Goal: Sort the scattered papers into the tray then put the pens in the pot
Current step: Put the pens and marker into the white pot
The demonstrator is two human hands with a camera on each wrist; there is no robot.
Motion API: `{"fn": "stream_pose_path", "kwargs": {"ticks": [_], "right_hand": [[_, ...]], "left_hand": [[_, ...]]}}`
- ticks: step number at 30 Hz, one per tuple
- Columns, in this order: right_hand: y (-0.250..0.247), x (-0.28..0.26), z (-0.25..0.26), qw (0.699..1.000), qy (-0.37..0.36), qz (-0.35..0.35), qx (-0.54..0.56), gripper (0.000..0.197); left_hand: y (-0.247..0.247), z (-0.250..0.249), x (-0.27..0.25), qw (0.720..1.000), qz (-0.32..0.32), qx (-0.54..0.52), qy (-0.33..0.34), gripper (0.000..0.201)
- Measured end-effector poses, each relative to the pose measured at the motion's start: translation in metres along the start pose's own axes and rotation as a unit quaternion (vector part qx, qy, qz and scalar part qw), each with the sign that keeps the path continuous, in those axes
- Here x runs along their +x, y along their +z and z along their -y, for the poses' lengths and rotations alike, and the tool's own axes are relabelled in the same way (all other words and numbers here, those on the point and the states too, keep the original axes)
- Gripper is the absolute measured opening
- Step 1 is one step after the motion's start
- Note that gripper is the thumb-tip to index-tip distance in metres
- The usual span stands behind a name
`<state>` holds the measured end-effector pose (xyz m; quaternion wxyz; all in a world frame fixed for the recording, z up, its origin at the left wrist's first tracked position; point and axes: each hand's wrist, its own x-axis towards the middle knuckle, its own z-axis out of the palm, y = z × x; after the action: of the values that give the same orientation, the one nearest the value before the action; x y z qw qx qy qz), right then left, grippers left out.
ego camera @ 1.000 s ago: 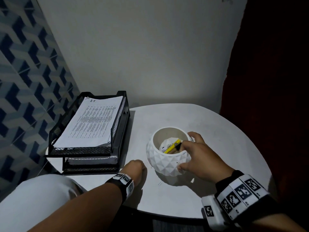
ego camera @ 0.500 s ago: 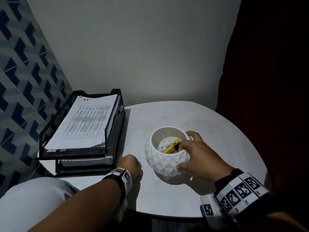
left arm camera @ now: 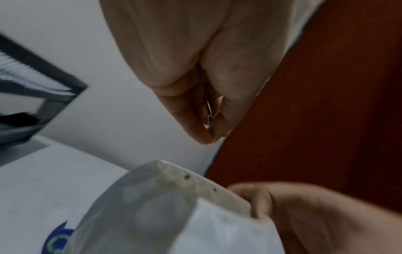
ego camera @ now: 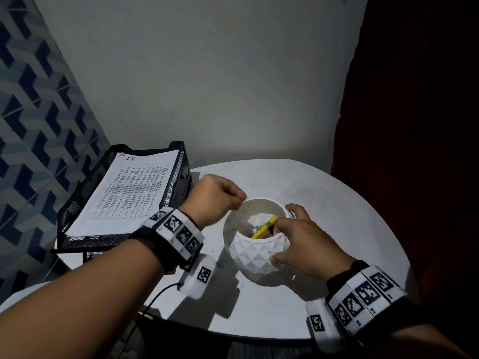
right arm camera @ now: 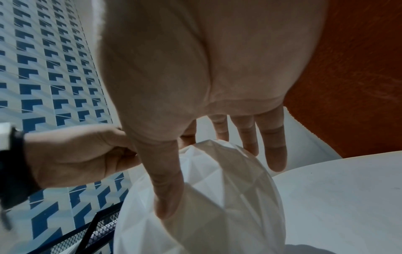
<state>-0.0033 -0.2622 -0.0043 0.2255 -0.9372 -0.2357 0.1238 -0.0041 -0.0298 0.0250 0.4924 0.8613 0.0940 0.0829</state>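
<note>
A white faceted pot (ego camera: pixel 256 252) stands mid-table with a yellow pen (ego camera: pixel 263 228) lying inside it. My right hand (ego camera: pixel 300 237) grips the pot, thumb (right arm camera: pixel 167 189) on the near side and fingers (right arm camera: pixel 274 146) over the far rim. My left hand (ego camera: pixel 220 195) hovers as a fist just above the pot's left rim. In the left wrist view its fingertips pinch a small metal clip (left arm camera: pixel 208 116) above the pot's rim (left arm camera: pixel 206 185). Printed papers (ego camera: pixel 132 193) lie stacked in the top tier of the black mesh tray (ego camera: pixel 178 161) at the left.
The round white table (ego camera: pixel 337 216) stands in a corner, with a blue patterned tile wall (ego camera: pixel 39 112) on the left and a dark red curtain (ego camera: pixel 414 125) on the right. A black cable (ego camera: pixel 155 296) hangs from my left wrist unit over the table's front edge.
My left hand has lifted from the table's near edge beside the pot and moved up over the pot's left rim. The right hand has stayed on the pot.
</note>
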Motion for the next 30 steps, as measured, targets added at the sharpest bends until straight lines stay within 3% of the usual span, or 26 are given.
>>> {"fn": "stream_pose_path", "kwargs": {"ticks": [3,6,9,11,15,17,23,27,30], "right_hand": [[0.001,-0.001,0.005,1.000,-0.005,-0.009,0.000,0.044],[0.001,-0.003,0.006,1.000,-0.006,-0.014,0.001,0.043],[-0.005,-0.003,-0.002,1.000,0.009,-0.025,0.010,0.044],[-0.011,-0.002,-0.010,0.999,0.027,-0.037,0.018,0.045],[-0.022,0.003,-0.026,0.996,0.056,-0.059,0.023,0.043],[-0.026,0.005,-0.033,0.995,0.067,-0.068,0.028,0.041],[-0.034,0.008,-0.045,0.989,0.097,-0.095,0.061,0.043],[-0.032,0.009,-0.051,0.988,0.106,-0.091,0.066,0.041],[-0.029,0.011,-0.051,0.990,0.106,-0.080,0.055,0.039]], "left_hand": [[0.013,-0.008,-0.023,0.973,0.101,0.187,0.086,0.019],[0.022,-0.002,-0.029,0.965,0.093,0.215,0.119,0.025],[0.015,0.006,-0.014,0.989,0.021,0.125,0.077,0.032],[0.006,0.028,0.001,0.990,-0.002,0.140,0.036,0.036],[0.009,0.098,0.004,0.954,0.094,0.271,-0.086,0.047],[0.028,0.126,-0.004,0.932,0.135,0.318,-0.107,0.050],[0.079,0.154,-0.008,0.908,0.213,0.360,-0.034,0.061],[0.110,0.149,0.003,0.911,0.213,0.351,0.043,0.069],[0.126,0.151,0.025,0.913,0.201,0.354,0.020,0.075]]}}
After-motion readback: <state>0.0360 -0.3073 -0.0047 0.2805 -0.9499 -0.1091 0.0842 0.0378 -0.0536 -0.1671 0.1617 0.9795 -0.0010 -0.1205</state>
